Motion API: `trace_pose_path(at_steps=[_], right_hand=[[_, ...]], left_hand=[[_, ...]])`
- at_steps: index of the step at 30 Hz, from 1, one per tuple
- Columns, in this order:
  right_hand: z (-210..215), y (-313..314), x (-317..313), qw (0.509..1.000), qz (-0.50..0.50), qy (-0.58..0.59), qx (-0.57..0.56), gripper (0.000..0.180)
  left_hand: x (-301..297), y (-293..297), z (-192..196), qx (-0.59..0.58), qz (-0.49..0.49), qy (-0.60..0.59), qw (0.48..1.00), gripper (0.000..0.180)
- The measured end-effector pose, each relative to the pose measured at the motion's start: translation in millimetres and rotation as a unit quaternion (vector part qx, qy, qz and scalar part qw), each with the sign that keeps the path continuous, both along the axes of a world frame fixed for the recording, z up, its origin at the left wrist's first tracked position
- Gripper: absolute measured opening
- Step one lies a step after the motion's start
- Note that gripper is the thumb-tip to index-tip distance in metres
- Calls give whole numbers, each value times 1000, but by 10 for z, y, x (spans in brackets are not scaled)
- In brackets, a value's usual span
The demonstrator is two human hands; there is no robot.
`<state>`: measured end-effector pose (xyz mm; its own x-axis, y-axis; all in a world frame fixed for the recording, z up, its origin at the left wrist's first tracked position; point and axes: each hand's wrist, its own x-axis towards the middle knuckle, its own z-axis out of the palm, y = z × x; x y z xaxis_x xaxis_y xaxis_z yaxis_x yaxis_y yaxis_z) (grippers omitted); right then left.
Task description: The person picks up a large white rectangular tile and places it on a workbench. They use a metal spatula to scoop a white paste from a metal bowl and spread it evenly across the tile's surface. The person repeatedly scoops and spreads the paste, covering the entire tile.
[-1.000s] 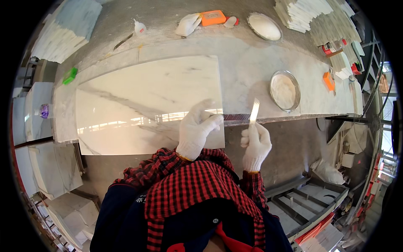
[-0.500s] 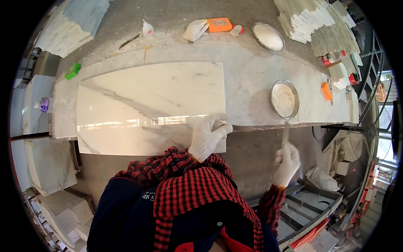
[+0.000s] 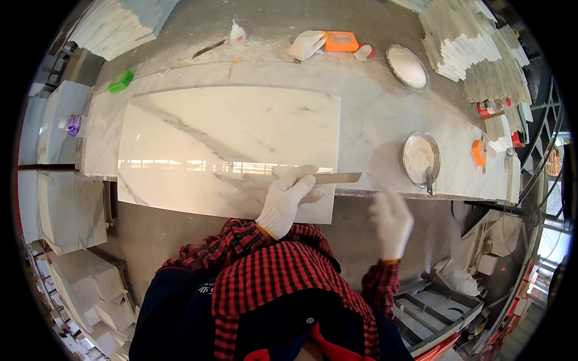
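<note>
Marble slab (image 3: pixel 229 144), white with grey veins, lies flat on the long stone bench (image 3: pixel 373 114), its near edge hanging a little past the bench front toward us. Our left hand (image 3: pixel 289 195), in a white knit glove, is closed around the handle end of a thin metal scraper blade (image 3: pixel 337 178) and presses it along the slab's near right corner, the blade lying nearly flat and pointing right. Our right hand (image 3: pixel 391 219), also gloved, hangs free below the bench edge, blurred; its fingers look loosely spread and it holds nothing that we can make out. Just to the right on the bench sits a round metal dish (image 3: pixel 420 157) of pale paste with a tool handle leaning in it, and a second round dish (image 3: pixel 407 66) stands farther back near an orange block (image 3: pixel 341 41). To work this edge well, we judge that the blade should stay low and flush against the slab, drawn in one even stroke, while the slab is kept from sliding since part of it overhangs. We would bring the free hand up to steady the slab close to the corner.
</note>
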<state>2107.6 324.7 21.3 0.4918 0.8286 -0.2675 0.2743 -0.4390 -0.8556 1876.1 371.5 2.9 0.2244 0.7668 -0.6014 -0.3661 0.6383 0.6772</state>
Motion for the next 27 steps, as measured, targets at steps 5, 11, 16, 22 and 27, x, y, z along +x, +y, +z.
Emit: trace_pose_path(at_steps=[5,11,16,22,27], right_hand=[[-332,-25,-615,992,114,60,10,35],[-459,-189,-532,967,-86,232,68,45],[-767,-505,-331,934,-211,271,98,50],[-847,-646,-561,922,-281,247,99,47],[-689,-805,-720,912,-321,248,60,46]], left_hand=[[83,44,61,39,-139,-6,989,38],[-391,193,-144,454,-328,261,786,42],[-808,738,-193,662,-482,346,458,57],[-854,1213,-542,698,-552,257,377,57],[-619,1518,-528,697,-585,191,368,56]])
